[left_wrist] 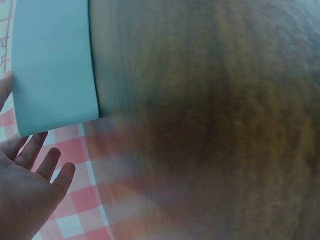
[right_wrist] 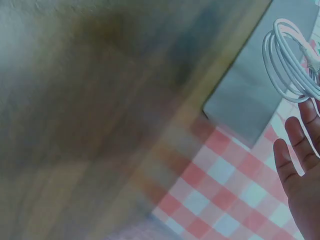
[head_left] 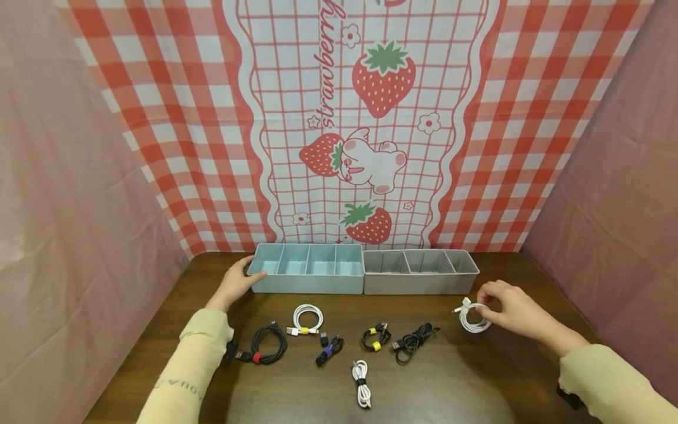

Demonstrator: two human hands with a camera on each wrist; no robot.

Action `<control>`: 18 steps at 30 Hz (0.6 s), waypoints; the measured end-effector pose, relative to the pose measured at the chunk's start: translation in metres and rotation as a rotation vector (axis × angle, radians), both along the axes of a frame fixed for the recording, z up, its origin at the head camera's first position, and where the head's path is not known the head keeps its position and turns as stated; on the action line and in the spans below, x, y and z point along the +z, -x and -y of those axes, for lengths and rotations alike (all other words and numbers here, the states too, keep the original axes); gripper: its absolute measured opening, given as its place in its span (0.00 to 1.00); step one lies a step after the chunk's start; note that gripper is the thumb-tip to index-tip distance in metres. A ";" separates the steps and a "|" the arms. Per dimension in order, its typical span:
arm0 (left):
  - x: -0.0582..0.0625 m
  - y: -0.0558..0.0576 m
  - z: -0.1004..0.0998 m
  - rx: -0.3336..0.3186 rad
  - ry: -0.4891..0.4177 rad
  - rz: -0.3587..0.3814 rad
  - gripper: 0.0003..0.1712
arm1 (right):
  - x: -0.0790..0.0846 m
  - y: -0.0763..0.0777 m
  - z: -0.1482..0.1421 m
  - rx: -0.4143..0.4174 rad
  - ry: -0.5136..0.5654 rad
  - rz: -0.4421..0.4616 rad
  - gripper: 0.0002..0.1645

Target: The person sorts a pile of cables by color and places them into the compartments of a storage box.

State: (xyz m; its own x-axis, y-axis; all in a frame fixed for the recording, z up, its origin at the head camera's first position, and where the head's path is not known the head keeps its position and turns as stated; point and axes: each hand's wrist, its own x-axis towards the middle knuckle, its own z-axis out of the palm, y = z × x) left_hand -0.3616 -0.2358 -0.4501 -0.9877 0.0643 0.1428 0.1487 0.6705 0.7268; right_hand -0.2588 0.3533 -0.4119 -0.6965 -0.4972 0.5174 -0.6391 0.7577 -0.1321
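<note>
At the left end of a light blue divided box, my left hand holds the front corner, thumb at the rim and fingers against the end wall. The left wrist view shows that box and the left hand, its outer fingers spread. My right hand pinches a coiled white cable off the right front of a grey divided box. In the right wrist view the loops of the white cable hang by the fingertips of the right hand, whose other fingers are extended.
Before the boxes lie a black cable with red tie, white cable with yellow tie, dark cable with purple tie, black cable with yellow ties, plain black cable and white cable with black tie. Strawberry cloth hangs behind.
</note>
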 end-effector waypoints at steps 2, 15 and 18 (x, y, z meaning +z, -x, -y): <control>-0.002 -0.001 0.000 0.003 -0.003 -0.007 0.39 | 0.007 0.001 -0.001 -0.004 -0.005 -0.008 0.21; -0.003 -0.004 -0.001 0.006 -0.031 0.006 0.40 | 0.038 0.016 -0.003 -0.095 -0.015 -0.013 0.17; -0.004 -0.005 -0.001 0.021 -0.046 0.018 0.40 | 0.044 0.021 -0.002 -0.129 -0.014 -0.011 0.14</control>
State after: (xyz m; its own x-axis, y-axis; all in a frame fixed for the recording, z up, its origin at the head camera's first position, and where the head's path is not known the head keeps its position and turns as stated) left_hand -0.3570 -0.2349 -0.4546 -0.9912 0.0373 0.1273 0.1216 0.6395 0.7591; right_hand -0.2795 0.3552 -0.3675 -0.7495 -0.4108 0.5192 -0.5373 0.8356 -0.1144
